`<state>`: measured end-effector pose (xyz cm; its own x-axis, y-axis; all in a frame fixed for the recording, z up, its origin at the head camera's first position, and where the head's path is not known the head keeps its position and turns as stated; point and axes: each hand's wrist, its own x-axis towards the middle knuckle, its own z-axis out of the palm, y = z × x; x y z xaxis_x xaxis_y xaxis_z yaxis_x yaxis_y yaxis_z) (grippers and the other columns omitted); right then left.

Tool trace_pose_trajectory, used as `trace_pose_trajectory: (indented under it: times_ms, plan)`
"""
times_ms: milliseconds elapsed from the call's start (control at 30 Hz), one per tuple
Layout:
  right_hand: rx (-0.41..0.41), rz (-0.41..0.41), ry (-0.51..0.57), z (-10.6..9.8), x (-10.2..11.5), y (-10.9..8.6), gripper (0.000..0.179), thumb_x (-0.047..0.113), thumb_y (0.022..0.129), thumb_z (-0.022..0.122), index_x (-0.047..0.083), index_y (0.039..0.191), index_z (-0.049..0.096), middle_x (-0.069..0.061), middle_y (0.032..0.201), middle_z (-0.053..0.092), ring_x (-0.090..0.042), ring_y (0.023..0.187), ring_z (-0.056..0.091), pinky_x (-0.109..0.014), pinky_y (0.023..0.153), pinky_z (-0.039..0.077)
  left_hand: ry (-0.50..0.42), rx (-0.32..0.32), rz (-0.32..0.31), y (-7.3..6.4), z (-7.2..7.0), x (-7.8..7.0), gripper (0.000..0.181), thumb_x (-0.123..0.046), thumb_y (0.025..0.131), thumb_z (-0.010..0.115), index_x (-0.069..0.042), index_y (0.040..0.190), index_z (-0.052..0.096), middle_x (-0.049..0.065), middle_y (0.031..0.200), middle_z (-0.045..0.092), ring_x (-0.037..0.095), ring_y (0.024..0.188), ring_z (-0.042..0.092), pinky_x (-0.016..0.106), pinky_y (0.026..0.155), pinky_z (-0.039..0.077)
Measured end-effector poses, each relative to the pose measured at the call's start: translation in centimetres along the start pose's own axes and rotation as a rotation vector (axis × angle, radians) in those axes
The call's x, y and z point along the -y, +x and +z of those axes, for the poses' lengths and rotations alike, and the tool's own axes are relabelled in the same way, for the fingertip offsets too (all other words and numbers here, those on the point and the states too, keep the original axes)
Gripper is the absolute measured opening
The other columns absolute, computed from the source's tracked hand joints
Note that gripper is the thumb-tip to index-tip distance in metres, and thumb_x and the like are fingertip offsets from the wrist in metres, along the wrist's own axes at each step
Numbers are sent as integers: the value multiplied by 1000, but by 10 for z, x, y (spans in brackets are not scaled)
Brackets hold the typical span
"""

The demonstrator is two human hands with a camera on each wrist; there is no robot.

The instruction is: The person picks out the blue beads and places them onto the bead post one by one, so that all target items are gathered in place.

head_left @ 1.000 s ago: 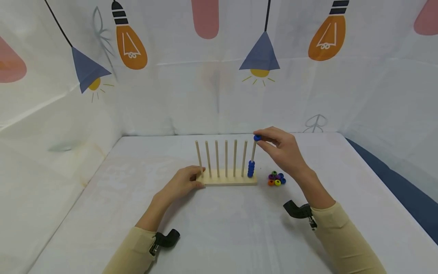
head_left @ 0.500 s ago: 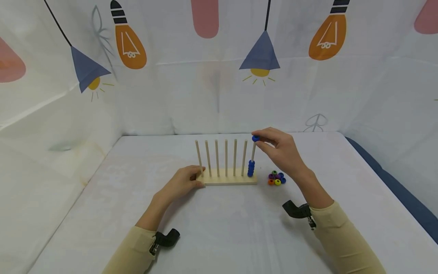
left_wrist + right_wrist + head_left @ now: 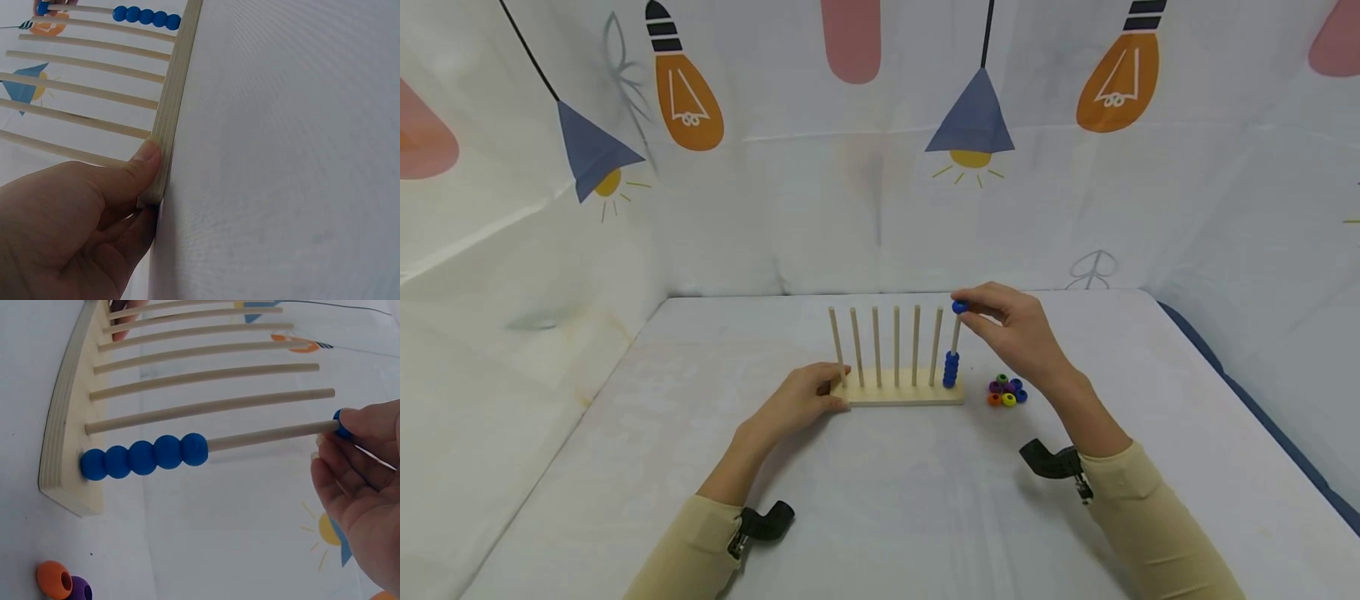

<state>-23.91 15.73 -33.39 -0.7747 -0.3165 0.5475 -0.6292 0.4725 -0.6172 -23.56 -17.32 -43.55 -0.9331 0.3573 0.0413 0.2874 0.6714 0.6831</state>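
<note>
A wooden peg rack with several upright pegs stands on the table. My left hand grips the left end of its base, the thumb pressed on the front edge in the left wrist view. At the rack's right end my right hand pinches a blue bead at the tip of the rightmost peg. In the right wrist view that bead sits right at the peg's end. Several blue beads are stacked at the foot of the same peg; the other pegs carry none.
Right of the rack lies a small pile of loose beads in orange, yellow, green, purple and blue. A white sheet printed with lamps and bulbs hangs behind the white table.
My right hand has shifted slightly left and down, bringing the blue bead onto the tip of the rightmost peg. The left hand and the rack stay in place.
</note>
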Motion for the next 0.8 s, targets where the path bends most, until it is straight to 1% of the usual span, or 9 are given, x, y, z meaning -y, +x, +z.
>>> trace_pose_trajectory:
  times_ms: [133,300,500,800]
  plan:
    - [9,11,-1,0,0,1,27,8,94,68,12,120,71,-1,110,70,-10,101,64,-14,94,51,6,-3,6,0,0,0,45,-18,86,78,-15,129,66,6,141,60,26,134,52,46,109,46]
    - [15,12,-2,-1,-1,1,27,6,93,68,11,120,71,-2,110,70,-11,101,64,-10,93,50,8,-3,17,1,0,1,39,-19,86,78,-15,123,68,6,141,60,26,135,52,46,108,46]
    - [32,16,-2,-1,-1,0,26,8,94,68,11,120,71,-2,110,70,-12,102,64,-9,92,49,0,-2,14,1,0,1,32,-19,86,78,-18,117,70,4,141,60,26,135,52,45,108,46]
    - [43,20,-6,-2,-3,1,26,7,94,68,9,120,71,-3,111,70,-13,103,65,-13,93,51,-4,-1,12,0,-1,-1,36,-18,86,78,-17,121,69,4,141,60,26,135,52,46,109,46]
